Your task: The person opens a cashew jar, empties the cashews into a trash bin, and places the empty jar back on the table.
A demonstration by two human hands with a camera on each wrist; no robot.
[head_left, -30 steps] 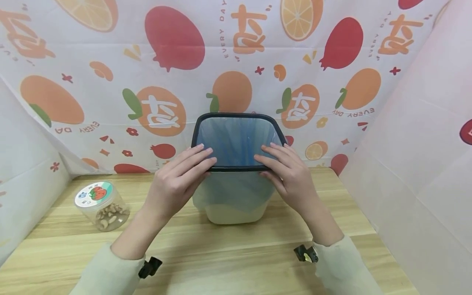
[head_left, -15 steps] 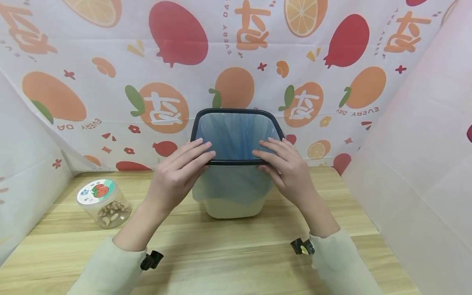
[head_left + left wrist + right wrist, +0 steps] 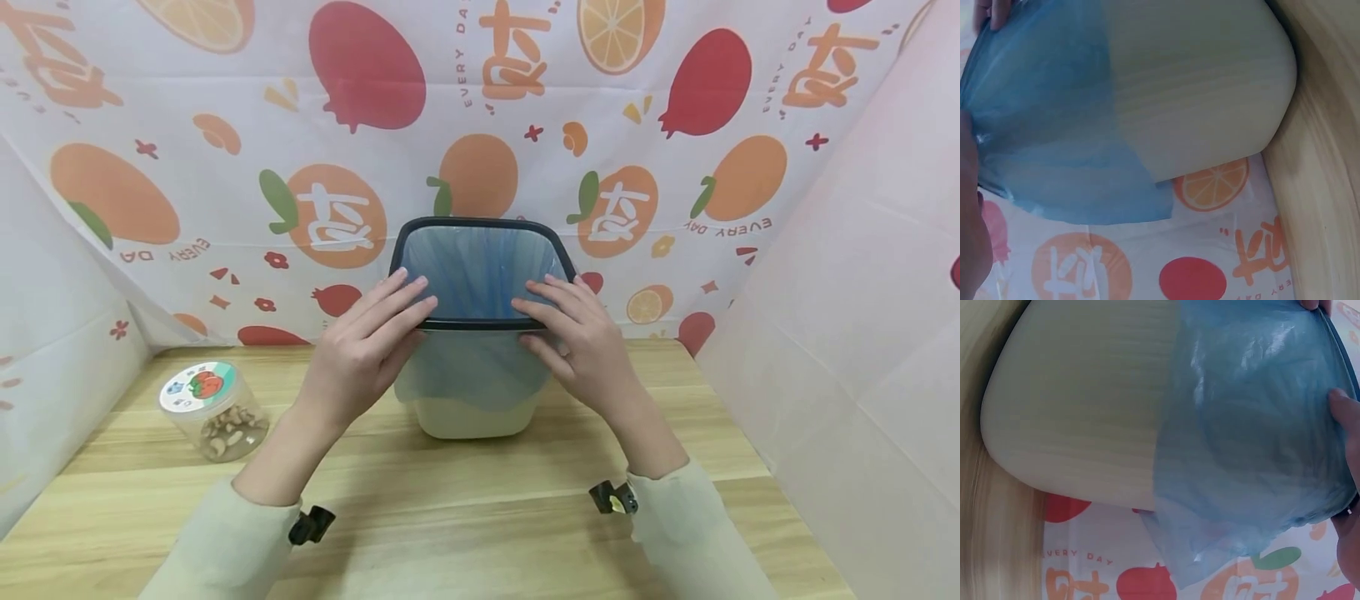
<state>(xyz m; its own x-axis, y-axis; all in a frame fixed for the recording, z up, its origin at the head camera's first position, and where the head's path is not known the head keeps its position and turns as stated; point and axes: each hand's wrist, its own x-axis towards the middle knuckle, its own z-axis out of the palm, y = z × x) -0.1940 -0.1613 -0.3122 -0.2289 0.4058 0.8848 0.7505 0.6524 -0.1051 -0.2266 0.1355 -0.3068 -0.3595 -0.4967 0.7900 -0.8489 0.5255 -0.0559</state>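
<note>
A cream trash can (image 3: 474, 419) stands upright on the table, lined with a blue translucent garbage bag (image 3: 480, 362). The bag folds out over the black rim (image 3: 480, 324) and hangs partway down the outside walls, as both wrist views show. My left hand (image 3: 360, 354) grips the rim at its front left corner, fingers over the inside and thumb outside. At the front right corner my right hand (image 3: 585, 346) holds the rim the same way. In the right wrist view, the thumb (image 3: 1342, 406) presses the bag (image 3: 1241, 425) near the rim.
A clear jar (image 3: 232, 429) of nuts with a white, strawberry-printed lid sits on the wooden table (image 3: 450, 517) to the left. A fruit-printed cloth (image 3: 420, 108) hangs behind the can, and pale cloth walls flank both sides.
The view has tilted slightly, so the can and hands appear a little higher. Both hands keep their hold at the rim's front corners.
</note>
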